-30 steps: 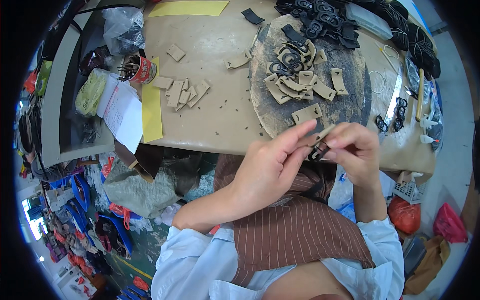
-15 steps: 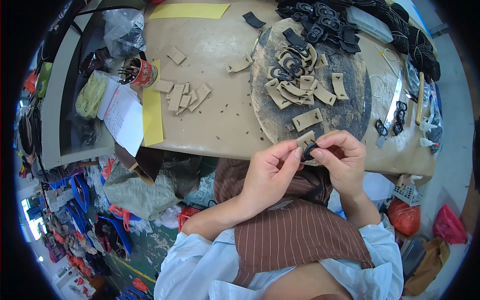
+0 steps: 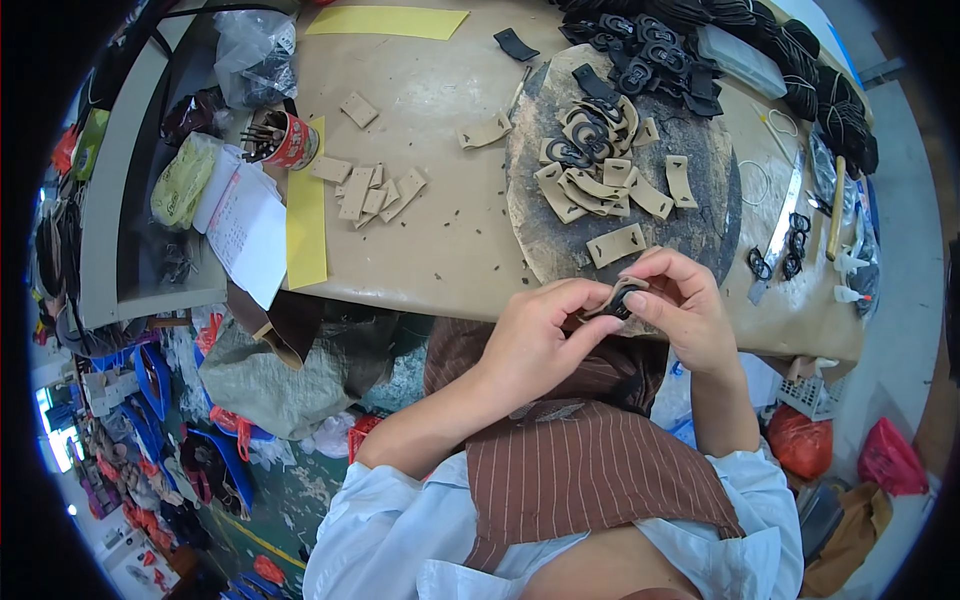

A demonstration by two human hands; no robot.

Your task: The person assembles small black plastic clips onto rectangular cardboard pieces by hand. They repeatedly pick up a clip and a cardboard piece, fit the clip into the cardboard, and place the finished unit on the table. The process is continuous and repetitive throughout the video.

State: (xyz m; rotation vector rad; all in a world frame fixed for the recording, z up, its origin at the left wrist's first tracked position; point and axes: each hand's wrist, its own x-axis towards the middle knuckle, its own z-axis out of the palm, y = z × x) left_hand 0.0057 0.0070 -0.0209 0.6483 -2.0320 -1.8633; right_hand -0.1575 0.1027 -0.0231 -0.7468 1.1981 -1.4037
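At the table's front edge my left hand and my right hand meet, both closed. Between their fingertips they pinch a small tan strap piece, bent over, with a black buckle against it; fingers partly hide both. Just beyond lies a single tan strap piece with slots, on a round, worn board. Farther back on the board is a heap of tan strap pieces, some fitted with black buckles.
Black buckled straps are heaped at the board's far edge. Blank tan pieces lie on the left, near a red can of tools, papers and a yellow strip. A metal ruler and wooden-handled tool lie right.
The tan strap piece, upright beside the buckle before, is now bent over it. My left fingers have shifted forward along the piece, and my right hand has closed in from above.
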